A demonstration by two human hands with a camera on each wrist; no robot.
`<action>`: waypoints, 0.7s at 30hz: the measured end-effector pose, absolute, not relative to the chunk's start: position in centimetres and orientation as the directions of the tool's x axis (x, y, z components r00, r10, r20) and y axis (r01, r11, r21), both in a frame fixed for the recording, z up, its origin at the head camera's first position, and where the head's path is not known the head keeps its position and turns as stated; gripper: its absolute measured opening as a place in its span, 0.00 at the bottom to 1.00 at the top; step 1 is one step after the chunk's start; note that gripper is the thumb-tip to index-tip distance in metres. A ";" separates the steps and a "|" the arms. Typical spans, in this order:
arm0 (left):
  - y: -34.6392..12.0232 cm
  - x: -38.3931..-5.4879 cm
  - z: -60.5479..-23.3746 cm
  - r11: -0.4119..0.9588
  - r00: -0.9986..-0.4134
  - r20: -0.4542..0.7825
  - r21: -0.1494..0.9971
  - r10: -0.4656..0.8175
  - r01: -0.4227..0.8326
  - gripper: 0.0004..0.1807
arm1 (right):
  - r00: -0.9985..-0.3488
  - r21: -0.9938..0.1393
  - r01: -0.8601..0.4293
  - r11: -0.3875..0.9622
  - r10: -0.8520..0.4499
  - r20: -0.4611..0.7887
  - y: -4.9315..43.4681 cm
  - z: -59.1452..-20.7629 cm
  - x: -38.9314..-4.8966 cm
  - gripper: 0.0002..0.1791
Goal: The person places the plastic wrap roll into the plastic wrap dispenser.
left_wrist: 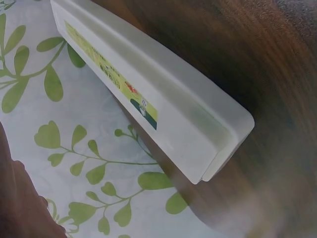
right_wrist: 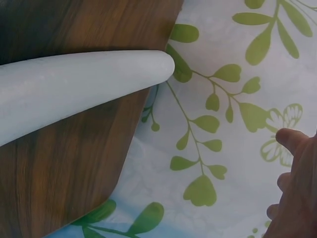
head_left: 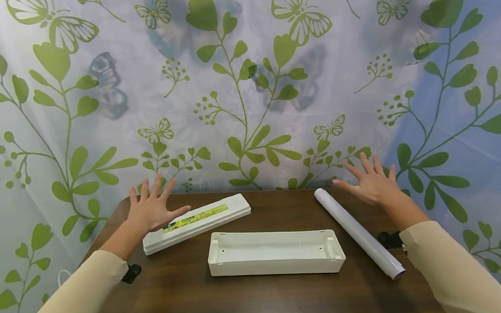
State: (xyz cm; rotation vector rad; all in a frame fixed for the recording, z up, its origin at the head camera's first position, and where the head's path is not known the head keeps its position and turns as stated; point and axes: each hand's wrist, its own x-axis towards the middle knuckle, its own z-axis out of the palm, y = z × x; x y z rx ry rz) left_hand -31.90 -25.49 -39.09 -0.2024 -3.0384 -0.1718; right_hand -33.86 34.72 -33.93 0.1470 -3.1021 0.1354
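With fingers spread, my left hand hovers over the left end of a long white plastic lid that bears a green and yellow label. In the left wrist view the lid lies on the table, and the hand's edge shows at lower left, apart from it. My right hand is also spread and holds nothing, up and to the right of a white roll of film or sheet. That roll lies slantwise on the wood. Between them sits a white open box, nothing visible inside.
The dark brown wooden table has its far edge against a white curtain printed with green leaves and butterflies. Dark wrist-camera mounts show under both sleeves.
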 end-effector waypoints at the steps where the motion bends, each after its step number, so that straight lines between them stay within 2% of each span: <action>1: -25.4 -31.8 -39.1 0.985 -0.986 0.103 0.101 0.130 0.141 0.60 | -0.995 -0.088 -0.096 0.991 -0.093 0.036 34.7 -33.9 -33.7 0.56; 21: -24.3 -29.9 -41.5 0.974 -0.969 0.164 0.099 0.186 0.204 0.57 | -0.982 -0.071 -0.152 0.986 -0.142 0.124 34.1 -35.5 -31.0 0.53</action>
